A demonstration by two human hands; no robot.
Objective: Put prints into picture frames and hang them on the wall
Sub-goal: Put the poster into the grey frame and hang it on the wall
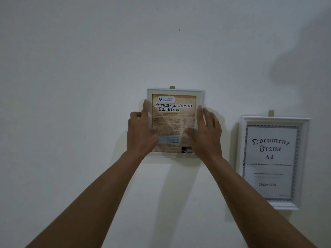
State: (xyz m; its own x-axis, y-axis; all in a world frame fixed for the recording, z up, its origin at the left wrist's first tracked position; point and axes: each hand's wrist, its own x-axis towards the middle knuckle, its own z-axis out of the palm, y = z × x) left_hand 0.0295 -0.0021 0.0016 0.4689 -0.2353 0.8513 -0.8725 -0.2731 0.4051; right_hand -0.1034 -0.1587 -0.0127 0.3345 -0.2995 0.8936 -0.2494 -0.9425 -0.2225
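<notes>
The frame sat flat against the white wall, upright, a small tab showing above its top edge; thin white border, cream mount, and a tan print headed "Perangi Terus Narkoba" over two columns of small text; the left hand gripped its left edge, thumb on the glass; the right hand lay with fingers straight along the right edge; a wider white frame hung lower right.

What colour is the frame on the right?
White; the right frame shows best in head view.
</notes>
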